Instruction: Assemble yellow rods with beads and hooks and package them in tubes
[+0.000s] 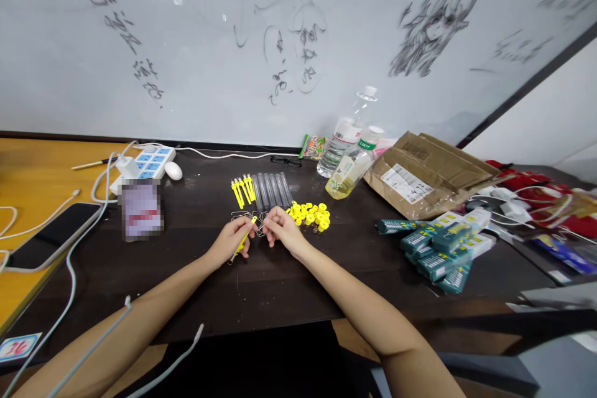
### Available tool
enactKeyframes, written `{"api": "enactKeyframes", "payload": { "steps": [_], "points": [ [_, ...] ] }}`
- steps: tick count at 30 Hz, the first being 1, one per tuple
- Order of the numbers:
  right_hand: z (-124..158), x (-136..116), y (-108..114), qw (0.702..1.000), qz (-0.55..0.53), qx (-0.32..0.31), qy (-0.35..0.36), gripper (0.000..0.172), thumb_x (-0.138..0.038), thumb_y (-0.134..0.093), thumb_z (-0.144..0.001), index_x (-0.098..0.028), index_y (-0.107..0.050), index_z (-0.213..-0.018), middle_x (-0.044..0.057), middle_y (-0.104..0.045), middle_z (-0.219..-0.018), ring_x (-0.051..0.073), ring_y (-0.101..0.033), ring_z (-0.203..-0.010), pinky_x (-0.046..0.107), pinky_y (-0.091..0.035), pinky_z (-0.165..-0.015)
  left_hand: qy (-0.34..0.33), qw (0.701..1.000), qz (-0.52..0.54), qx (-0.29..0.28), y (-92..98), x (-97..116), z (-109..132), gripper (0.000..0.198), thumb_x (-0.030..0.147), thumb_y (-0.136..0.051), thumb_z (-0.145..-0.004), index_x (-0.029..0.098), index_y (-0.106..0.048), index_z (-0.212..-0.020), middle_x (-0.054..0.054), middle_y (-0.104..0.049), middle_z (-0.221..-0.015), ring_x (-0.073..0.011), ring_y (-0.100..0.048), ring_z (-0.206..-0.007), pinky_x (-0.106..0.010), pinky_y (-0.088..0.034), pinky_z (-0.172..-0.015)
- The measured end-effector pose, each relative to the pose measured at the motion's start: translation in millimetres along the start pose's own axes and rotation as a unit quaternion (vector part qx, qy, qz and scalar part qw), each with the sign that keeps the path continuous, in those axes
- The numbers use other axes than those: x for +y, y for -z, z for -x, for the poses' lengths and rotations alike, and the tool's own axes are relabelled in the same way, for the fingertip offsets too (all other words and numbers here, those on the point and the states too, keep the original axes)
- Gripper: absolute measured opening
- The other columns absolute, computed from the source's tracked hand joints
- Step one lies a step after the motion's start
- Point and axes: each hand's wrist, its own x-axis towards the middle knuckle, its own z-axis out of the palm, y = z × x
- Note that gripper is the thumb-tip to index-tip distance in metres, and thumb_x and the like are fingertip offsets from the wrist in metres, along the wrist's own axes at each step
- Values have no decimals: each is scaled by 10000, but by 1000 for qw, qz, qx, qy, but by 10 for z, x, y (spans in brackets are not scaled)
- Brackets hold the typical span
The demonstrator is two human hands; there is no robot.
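Note:
My left hand [232, 240] is closed around a thin yellow-tipped pen-like piece [244, 241], pinched between thumb and fingers. My right hand [280, 227] sits just to its right, fingers pinched over small wire clips [261, 222] lying on the dark table [196, 261]. Behind the hands lies a row of clear tubes [273, 189] with several yellow pieces [243, 190] at their left. A heap of small yellow caps [311, 214] lies right of my right hand.
A stack of green boxes [438, 242] and a cardboard package [426, 174] lie on the right. Plastic bottles [347, 158] stand at the back. A power strip [149, 165], cables and a phone [51, 236] occupy the left. A whiteboard covers the wall.

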Motion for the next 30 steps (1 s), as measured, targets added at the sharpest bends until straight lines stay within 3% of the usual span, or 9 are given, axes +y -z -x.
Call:
{"api": "enactKeyframes", "payload": {
  "steps": [4, 8, 14, 20, 27, 30],
  "points": [
    [1, 2, -13, 1000, 14, -6, 19, 300, -387, -656, -753, -195, -426, -769, -52, -621, -624, 61, -536, -432, 175, -484, -394, -66, 990, -120, -17, 12, -44, 33, 295, 449, -459, -866, 167, -546, -856, 58, -463, -613, -40, -435, -362, -156, -384, -343],
    [-2, 23, -3, 999, 43, -9, 28, 294, -361, -663, -749, -194, -422, -766, -53, -619, -613, 57, -525, -432, 171, -477, -402, -80, 975, -206, -10, 18, -1, 80, 323, 431, -417, -887, 172, -598, -955, 61, -456, -554, -64, -409, -366, -175, -370, -361],
    [-2, 16, 31, 997, 68, -28, 33, 296, -388, -645, -766, -196, -421, -753, -30, -632, -641, 64, -528, -450, 188, -477, -425, -152, 926, -346, -7, 33, 109, 93, 278, 324, -394, -907, 178, -630, -890, -7, -666, -809, -135, -577, -685, -229, -426, -658],
    [18, -27, 12, 993, 98, -34, 47, 276, -388, -606, -804, -200, -409, -764, -39, -614, -639, 66, -529, -442, 199, -467, -447, -136, 894, -426, -24, 54, 109, 104, 274, 331, -372, -916, 197, -608, -882, -22, -670, -829, -172, -610, -740, -243, -396, -680],
    [18, -9, 48, 991, 110, -75, 28, 285, -406, -605, -808, -205, -403, -787, -20, -615, -680, 96, -574, -531, 246, -493, -550, -115, 862, -493, -19, 72, 110, 117, 262, 359, -383, -914, 216, -594, -858, -16, -668, -785, -171, -612, -690, -229, -343, -593],
    [22, -38, 87, 978, 179, -90, 52, 246, -391, -587, -824, -198, -438, -795, -24, -568, -683, 102, -546, -578, 238, -462, -566, -109, 848, -518, -9, 69, 128, 119, 252, 359, -396, -905, 210, -583, -826, -17, -660, -758, -167, -607, -675, -227, -331, -583]
  ]
}}
